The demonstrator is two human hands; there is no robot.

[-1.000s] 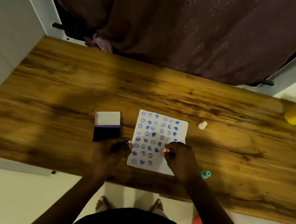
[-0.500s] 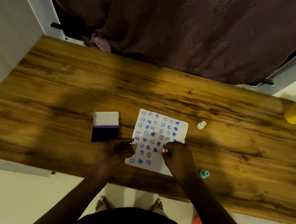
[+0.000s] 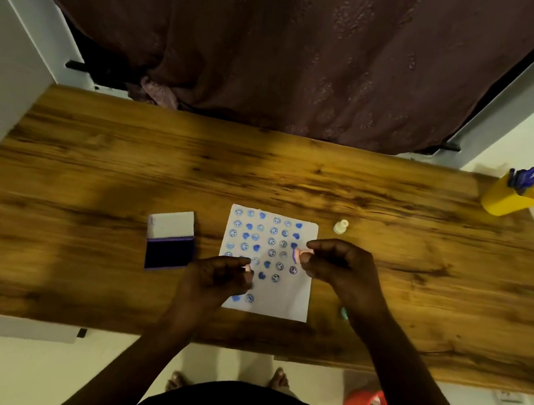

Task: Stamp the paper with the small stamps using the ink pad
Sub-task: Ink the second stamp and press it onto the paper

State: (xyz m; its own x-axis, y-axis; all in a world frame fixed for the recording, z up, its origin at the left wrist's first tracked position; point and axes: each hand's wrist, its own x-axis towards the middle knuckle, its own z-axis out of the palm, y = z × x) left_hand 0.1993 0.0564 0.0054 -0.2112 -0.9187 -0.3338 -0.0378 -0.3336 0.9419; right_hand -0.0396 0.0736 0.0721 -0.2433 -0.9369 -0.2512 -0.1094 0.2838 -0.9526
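1. Paper [image 3: 274,293] lies flat on the wooden desk [image 3: 92,159], near its front edge; blue smiley and heart prints cover most of the sheet, the lower right corner bare.
2. Right hand [image 3: 341,265] hangs over the paper's right edge, fingers pinched on a pink stamp [image 3: 302,255] tipped sideways, its inked face blue.
3. Left hand [image 3: 216,276] sits over the paper's lower left, fingertips closed on a second small pink stamp [image 3: 248,269]; mostly hidden.
4. Ink pad [image 3: 170,240] lies open left of the paper, lid up, dark pad toward the front.
5. Cream stamp [image 3: 341,226] stands just right of the paper's top corner.
6. Yellow pen holder [image 3: 508,200] stands far right of the paper, at the desk's back corner.
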